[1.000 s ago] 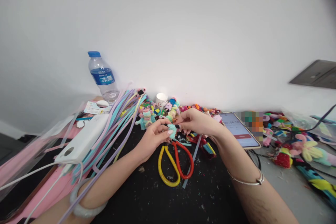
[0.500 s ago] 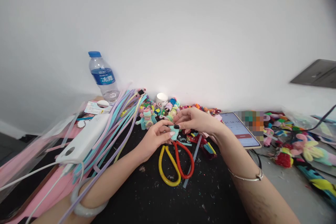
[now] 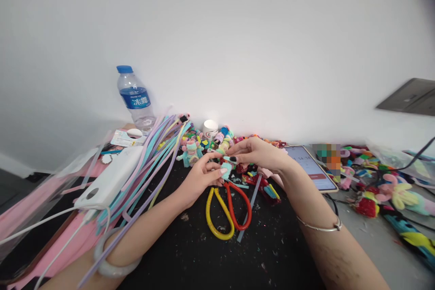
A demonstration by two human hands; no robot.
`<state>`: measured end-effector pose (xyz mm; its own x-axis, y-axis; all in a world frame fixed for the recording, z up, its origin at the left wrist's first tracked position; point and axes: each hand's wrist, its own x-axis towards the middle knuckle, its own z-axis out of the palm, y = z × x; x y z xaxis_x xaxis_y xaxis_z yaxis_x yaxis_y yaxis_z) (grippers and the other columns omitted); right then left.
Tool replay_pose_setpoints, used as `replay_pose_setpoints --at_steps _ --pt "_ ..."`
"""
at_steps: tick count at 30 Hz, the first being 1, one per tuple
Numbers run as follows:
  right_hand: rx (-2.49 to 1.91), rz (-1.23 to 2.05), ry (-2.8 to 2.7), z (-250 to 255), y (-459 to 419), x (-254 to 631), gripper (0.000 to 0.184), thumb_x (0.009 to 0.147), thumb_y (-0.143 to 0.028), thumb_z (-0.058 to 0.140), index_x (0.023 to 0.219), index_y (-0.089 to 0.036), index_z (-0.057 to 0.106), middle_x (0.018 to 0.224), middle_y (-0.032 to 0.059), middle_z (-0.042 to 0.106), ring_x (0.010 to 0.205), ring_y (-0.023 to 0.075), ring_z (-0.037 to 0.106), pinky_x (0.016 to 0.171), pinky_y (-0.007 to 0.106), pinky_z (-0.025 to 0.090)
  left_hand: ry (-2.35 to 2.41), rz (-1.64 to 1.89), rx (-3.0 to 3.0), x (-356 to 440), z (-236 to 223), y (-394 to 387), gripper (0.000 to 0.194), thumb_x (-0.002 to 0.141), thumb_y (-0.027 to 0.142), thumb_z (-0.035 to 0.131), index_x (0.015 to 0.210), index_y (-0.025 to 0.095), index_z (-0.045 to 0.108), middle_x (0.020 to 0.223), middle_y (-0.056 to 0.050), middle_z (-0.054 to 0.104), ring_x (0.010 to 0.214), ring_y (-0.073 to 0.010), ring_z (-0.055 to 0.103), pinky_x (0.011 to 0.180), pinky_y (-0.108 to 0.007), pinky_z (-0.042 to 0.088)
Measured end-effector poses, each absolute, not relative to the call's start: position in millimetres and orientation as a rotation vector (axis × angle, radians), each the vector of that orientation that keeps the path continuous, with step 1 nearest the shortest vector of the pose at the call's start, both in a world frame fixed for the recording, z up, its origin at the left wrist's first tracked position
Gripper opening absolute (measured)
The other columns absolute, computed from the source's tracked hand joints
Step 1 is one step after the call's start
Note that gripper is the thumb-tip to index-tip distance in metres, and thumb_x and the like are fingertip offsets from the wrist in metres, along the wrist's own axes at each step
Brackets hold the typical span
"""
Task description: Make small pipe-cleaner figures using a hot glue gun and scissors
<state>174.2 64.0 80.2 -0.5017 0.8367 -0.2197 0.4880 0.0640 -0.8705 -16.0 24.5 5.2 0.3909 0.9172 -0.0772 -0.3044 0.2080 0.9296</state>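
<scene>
Head view: a small mint chenille coil (image 3: 227,172) is held above the table (image 3: 204,258), pinched between thumb and fingers of the left hand (image 3: 208,170). A mint strand end (image 3: 229,158) is pinched by the right hand's (image 3: 252,154) fingers — whether it is joined to the coil cannot be told. Should the left pinch be loosened, the coil might be unwound — the scissors (image 3: 233,221) below could be knocked by lowered hands.

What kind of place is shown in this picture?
Probably a craft corner, at home or in a small workshop: a bundle of pastel strips, scissors with yellow and red handles, and small soft figures lie together.
</scene>
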Motion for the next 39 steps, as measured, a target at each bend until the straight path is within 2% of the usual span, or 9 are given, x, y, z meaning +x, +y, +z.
replay_pose_setpoints --at_steps 10,23,27,31,39 --pt "-1.305 1.46 -1.999 79.5 61.5 167.6 0.023 0.07 -0.016 0.064 0.092 -0.013 0.071 0.077 0.0029 0.07 0.058 0.0076 0.058 0.053 0.018 0.049 0.765 0.976 0.994 -15.9 2.9 25.5 0.043 0.068 0.027 0.073 0.1 0.02 0.045 0.072 0.006 0.058 0.057 -0.0083 0.06 0.062 -0.026 0.052" --pt "-1.186 1.534 -2.02 77.1 62.9 168.2 0.02 0.07 -0.016 0.065 0.087 -0.016 0.073 0.071 -0.0008 0.068 0.059 0.0065 0.056 0.053 0.016 0.044 0.756 1.0 0.976 -15.7 2.8 26.1 0.045 0.067 0.022 0.074 0.1 0.019 0.045 0.073 0.004 0.06 0.058 -0.0082 0.06 0.062 -0.025 0.052" --pt "-1.182 1.541 -2.005 75.6 65.1 171.3 0.022 0.07 -0.016 0.064 0.09 -0.016 0.072 0.077 0.0004 0.069 0.061 0.0067 0.057 0.056 0.017 0.046 0.717 1.004 1.036 -15.5 0.7 26.5 0.055 0.061 0.016 0.077 0.105 0.02 0.044 0.083 0.001 0.059 0.07 -0.01 0.061 0.069 -0.026 0.051" --pt "-1.232 1.534 -1.992 77.0 64.2 171.6 0.022 0.069 -0.016 0.065 0.09 -0.015 0.072 0.072 0.0 0.068 0.06 0.0074 0.057 0.056 0.018 0.046 0.72 1.019 1.21 -14.6 -0.1 26.1 0.064 0.058 0.012 0.078 0.111 0.022 0.043 0.085 0.001 0.056 0.069 -0.0096 0.059 0.071 -0.027 0.05" --pt "-1.277 1.56 -2.011 83.2 60.9 169.2 0.018 0.067 -0.016 0.064 0.083 -0.013 0.073 0.069 0.0007 0.068 0.059 0.0076 0.057 0.055 0.018 0.045 0.829 1.007 1.486 -16.2 2.0 22.3 0.05 0.066 0.012 0.069 0.111 0.024 0.05 0.088 0.001 0.053 0.074 -0.0117 0.059 0.07 -0.027 0.051"
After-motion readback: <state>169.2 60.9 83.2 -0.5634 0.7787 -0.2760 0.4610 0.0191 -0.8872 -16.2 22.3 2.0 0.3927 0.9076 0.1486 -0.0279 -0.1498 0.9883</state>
